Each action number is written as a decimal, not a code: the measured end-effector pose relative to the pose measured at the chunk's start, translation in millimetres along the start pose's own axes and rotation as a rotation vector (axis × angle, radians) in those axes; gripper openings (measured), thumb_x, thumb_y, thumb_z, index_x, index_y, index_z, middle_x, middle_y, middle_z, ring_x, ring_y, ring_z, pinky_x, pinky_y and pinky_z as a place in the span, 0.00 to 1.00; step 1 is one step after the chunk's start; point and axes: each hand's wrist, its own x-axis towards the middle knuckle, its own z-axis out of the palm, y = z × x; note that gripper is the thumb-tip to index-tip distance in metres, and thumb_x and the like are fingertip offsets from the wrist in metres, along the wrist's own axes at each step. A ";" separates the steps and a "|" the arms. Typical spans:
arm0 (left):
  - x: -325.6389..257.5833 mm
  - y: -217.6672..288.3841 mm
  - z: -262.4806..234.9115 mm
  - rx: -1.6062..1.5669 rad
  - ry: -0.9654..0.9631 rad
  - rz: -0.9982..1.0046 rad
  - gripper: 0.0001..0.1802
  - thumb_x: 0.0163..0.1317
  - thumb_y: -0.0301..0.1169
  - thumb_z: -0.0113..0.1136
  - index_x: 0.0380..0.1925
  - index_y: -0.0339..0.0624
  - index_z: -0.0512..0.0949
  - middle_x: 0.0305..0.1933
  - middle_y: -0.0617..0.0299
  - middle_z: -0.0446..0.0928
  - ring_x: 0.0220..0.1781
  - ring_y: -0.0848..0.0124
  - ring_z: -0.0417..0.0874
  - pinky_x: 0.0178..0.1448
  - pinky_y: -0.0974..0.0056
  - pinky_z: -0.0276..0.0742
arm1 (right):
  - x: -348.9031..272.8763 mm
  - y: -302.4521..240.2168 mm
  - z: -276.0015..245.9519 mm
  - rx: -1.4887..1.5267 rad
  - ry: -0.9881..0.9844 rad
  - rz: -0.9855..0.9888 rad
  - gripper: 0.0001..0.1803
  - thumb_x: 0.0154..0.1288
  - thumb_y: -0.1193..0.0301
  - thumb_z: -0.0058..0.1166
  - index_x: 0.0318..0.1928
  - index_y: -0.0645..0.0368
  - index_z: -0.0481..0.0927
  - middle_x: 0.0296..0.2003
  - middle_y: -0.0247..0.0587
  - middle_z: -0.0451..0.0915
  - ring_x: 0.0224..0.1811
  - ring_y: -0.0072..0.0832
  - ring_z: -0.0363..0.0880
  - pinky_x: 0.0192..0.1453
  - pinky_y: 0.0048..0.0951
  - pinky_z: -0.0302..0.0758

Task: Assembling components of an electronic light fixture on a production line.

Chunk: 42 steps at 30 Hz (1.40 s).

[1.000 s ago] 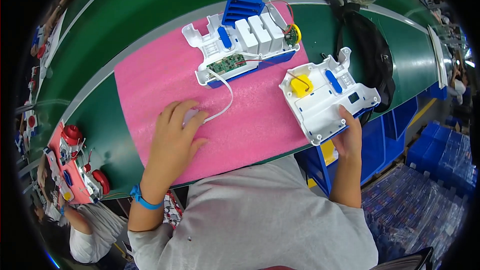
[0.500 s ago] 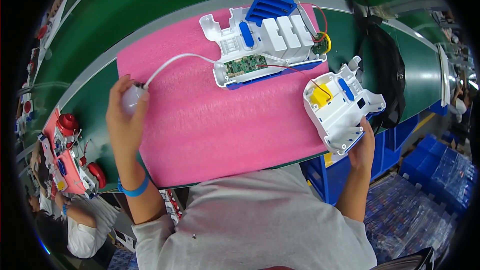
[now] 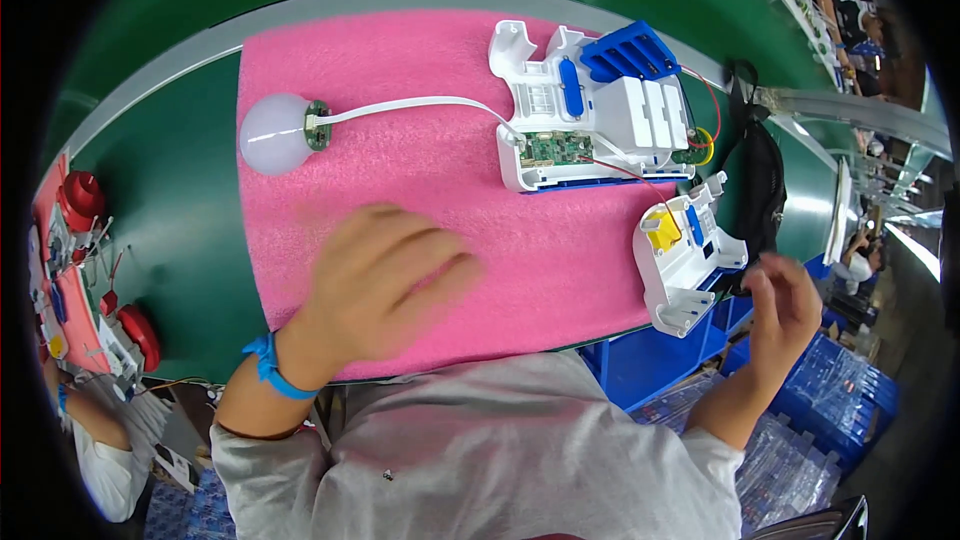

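My left hand (image 3: 375, 280), smeared by motion, hovers over the near left of the pink foam mat (image 3: 560, 270). Its fingers look loosely bent, and nothing shows in them. Beyond it a white translucent dome (image 3: 275, 135), with a round green circuit board at its side, lies on the mat. A white flat cable (image 3: 410, 102) links it to the larger white housing (image 3: 550, 80), which holds a green circuit board (image 3: 556, 147). My right hand (image 3: 785, 310) is just right of the smaller white shell (image 3: 678, 275), fingers bent and apart, empty. A yellow block (image 3: 662, 232) sits inside that shell.
A slotted blue part (image 3: 630, 52) leans on the larger housing. A black bag (image 3: 760, 190) lies at the right. Red parts (image 3: 82, 198) and a co-worker's arm (image 3: 95, 415) are at the far left. Blue bins (image 3: 640, 365) stand below the table edge.
My left hand has let go of the dome, now lying on the mat, and moved nearer and right. My right hand has released the smaller shell and moved right. The view has shifted.
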 end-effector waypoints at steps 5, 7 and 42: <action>-4.8 -12.7 21.1 -0.120 -0.188 0.006 0.13 0.44 0.25 0.61 0.34 0.40 0.79 0.33 0.60 0.77 0.32 0.65 0.78 0.35 0.63 0.75 | 87.9 -69.7 81.3 -0.129 -0.480 -0.557 0.09 0.51 0.79 0.62 0.36 0.62 0.81 0.29 0.43 0.80 0.29 0.38 0.78 0.33 0.32 0.74; -7.8 -20.2 21.9 -0.123 -0.195 -0.022 0.13 0.44 0.25 0.61 0.34 0.40 0.79 0.33 0.60 0.77 0.32 0.65 0.78 0.35 0.63 0.75 | 104.0 -73.4 120.9 -0.166 -0.593 -0.646 0.10 0.49 0.77 0.62 0.35 0.63 0.81 0.32 0.43 0.80 0.34 0.39 0.79 0.37 0.35 0.76; -16.3 -47.4 -2.0 -0.223 -0.450 -0.181 0.14 0.46 0.30 0.59 0.36 0.43 0.77 0.37 0.63 0.72 0.32 0.67 0.71 0.36 0.62 0.70 | 120.8 -90.6 178.2 -0.189 -0.866 -0.774 0.16 0.37 0.82 0.61 0.33 0.67 0.80 0.31 0.43 0.77 0.30 0.36 0.78 0.31 0.31 0.75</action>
